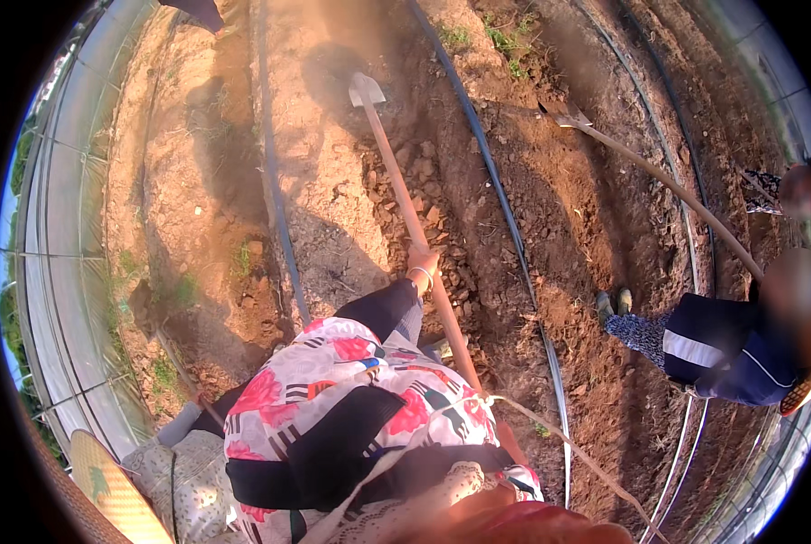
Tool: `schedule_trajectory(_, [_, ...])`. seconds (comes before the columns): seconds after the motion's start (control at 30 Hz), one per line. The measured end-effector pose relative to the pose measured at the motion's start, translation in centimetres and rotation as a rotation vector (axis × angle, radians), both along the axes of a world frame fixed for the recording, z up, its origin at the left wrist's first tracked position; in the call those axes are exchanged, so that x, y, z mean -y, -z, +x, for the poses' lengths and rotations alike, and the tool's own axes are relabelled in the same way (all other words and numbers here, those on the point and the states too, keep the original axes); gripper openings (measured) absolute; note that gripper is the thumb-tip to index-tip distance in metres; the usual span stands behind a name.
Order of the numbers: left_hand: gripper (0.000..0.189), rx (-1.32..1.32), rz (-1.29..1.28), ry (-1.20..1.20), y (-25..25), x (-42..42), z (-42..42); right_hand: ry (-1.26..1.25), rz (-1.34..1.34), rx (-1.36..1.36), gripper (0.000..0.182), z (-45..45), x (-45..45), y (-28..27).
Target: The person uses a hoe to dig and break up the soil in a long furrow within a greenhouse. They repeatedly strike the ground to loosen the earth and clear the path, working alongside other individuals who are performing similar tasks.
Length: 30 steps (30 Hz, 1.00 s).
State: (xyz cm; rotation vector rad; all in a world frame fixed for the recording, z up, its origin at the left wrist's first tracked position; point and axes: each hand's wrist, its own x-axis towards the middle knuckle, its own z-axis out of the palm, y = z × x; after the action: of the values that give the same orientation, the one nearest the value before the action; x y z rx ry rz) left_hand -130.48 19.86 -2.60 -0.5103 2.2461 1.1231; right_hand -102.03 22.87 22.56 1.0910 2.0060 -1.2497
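My left hand (422,264), with a pale bracelet at the wrist, is closed around the wooden handle (397,178) of a long-handled hoe. The handle runs from near my waist up the view to a metal blade (367,91), which is over pale soil at the upper middle. Loose brown clods (454,266) lie under and beside the handle. My right hand cannot be made out; the handle's lower end passes in front of my floral garment (351,350) at the right side of my body.
Drip hoses (490,163) run along the soil rows. At right, a person (725,347) has another long-handled tool (677,187); a further person is beyond. At lower left, a person (188,469) with a woven hat holds a handle. Plastic greenhouse walls (72,224) stand at both sides.
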Motion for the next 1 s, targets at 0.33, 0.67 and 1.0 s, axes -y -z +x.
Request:
schedule_trajectory(0.33, [0.049, 0.463, 0.272, 0.107, -6.5, 0.8, -6.3, -0.272, 0.374, 0.193, 0.030, -6.4, -3.5, -8.6])
schedule_trajectory(0.67, [0.030, 0.474, 0.410, 0.096, -4.3, 7.3, -16.0, -0.416, 0.491, 0.118, 0.029, -10.3, -5.5, -7.3])
schedule_trajectory(1.0, [0.020, 0.299, 0.408, -0.294, -7.6, 12.1, -16.9, -0.431, 0.485, 0.097, 0.028, -7.5, -8.2, -5.9])
